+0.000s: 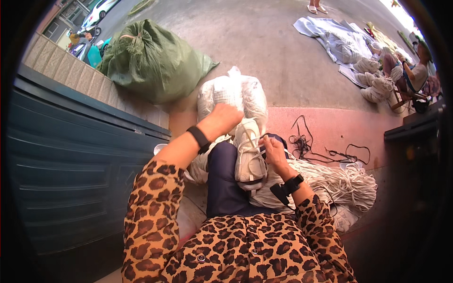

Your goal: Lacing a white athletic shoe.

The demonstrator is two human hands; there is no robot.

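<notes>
Resting between hands [224,119] [274,153], white shoe [247,162]

A white-and-beige lace-up shoe [249,167] is seen at the centre of the frame, its upper turned toward the camera and its length aligned roughly with the frame's vertical. A narrow off-white fabric lace [253,151] is crossed over the upper, with slack strands drawn toward the shoe's right-hand side.
</notes>
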